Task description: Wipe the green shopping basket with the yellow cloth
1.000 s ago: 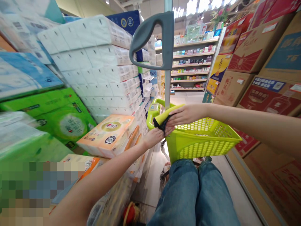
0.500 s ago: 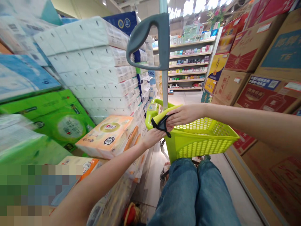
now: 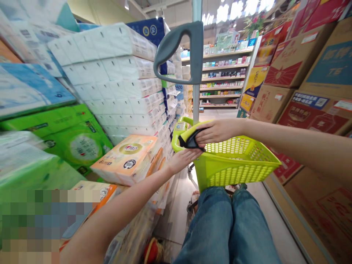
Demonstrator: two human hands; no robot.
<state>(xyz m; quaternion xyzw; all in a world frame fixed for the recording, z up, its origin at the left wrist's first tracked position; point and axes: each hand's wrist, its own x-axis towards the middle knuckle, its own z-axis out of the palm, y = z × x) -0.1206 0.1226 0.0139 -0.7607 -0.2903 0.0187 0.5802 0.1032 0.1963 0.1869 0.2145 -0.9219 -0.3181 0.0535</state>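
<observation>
A yellow-green shopping basket cart (image 3: 242,170) stands just before my knees, with a grey loop handle (image 3: 178,79) on an upright pole. My right hand (image 3: 217,131) presses a yellow and grey cloth with black edging (image 3: 189,141) onto the near left part of the basket's rim. The cloth is folded over, and its grey side shows by my fingertips. Just below it, my left hand (image 3: 184,160) rests with straight fingers against the basket's near left corner. Its fingertips are close under the cloth; whether they touch it I cannot tell.
Stacked white tissue packs (image 3: 110,77) rise on the left, with an orange tissue pack (image 3: 126,156) and green packs (image 3: 79,143) lower down. Cardboard cartons (image 3: 310,110) line the right side. Shelves of small goods (image 3: 222,77) stand ahead beyond the tiled floor.
The cloth has folded over more, showing a larger grey patch. Both hands remain at the basket's rim. The whole view has shifted slightly.
</observation>
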